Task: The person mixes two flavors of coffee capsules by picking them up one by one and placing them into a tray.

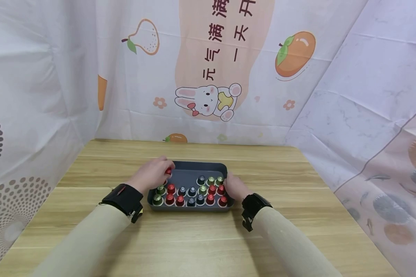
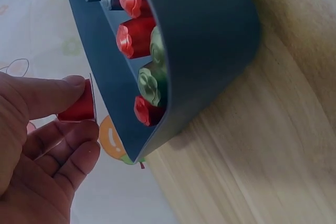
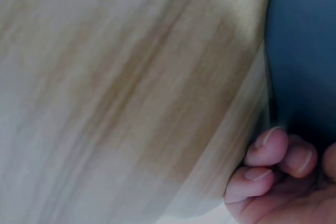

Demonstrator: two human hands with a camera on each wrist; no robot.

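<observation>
A dark grey tray (image 1: 201, 166) of coffee capsules lies on the table in front of me. My left hand (image 1: 150, 175) pinches a red coffee capsule (image 2: 79, 106) between thumb and fingers, over the tray's left back corner. Red, green and dark grey-blue capsules stand rim down in rows across the front, such as a green capsule (image 1: 157, 199) at the left corner. A few more are at the back right. My right hand (image 1: 237, 187) holds the tray's right end, its fingers (image 3: 269, 145) curled against the outer wall.
The wooden table (image 1: 190, 242) reaches past the tray on all sides. A white printed curtain (image 1: 135, 100) hangs behind its far edge, with more cloth (image 1: 332, 115) at both sides.
</observation>
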